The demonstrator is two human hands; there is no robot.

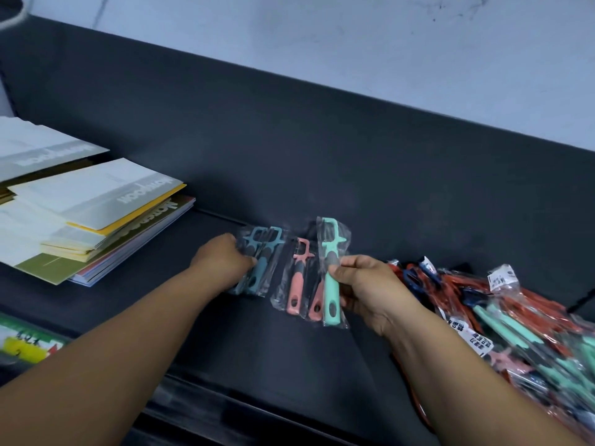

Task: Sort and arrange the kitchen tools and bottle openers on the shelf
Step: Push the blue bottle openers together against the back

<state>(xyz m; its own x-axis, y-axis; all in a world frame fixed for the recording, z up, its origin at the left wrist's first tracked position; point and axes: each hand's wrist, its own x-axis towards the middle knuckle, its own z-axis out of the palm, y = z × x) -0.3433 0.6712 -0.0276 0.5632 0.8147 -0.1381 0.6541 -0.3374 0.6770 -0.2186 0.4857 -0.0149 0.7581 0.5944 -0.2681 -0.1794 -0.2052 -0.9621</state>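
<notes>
On the dark shelf (322, 175) lie bagged peelers in a row. My left hand (222, 262) grips the dark teal peelers (262, 252) at the left of the row. Two pink peelers (297, 278) lie side by side in the middle. My right hand (363, 284) pinches a mint green peeler (331, 272) by its handle and holds it upright just over the right pink one. All are in clear plastic sleeves.
A heap of bagged tools (502, 317) in red, mint and blue with white labels fills the shelf's right end. Stacked booklets and envelopes (90, 217) lie at the left. A price label strip (29, 342) runs along the front edge.
</notes>
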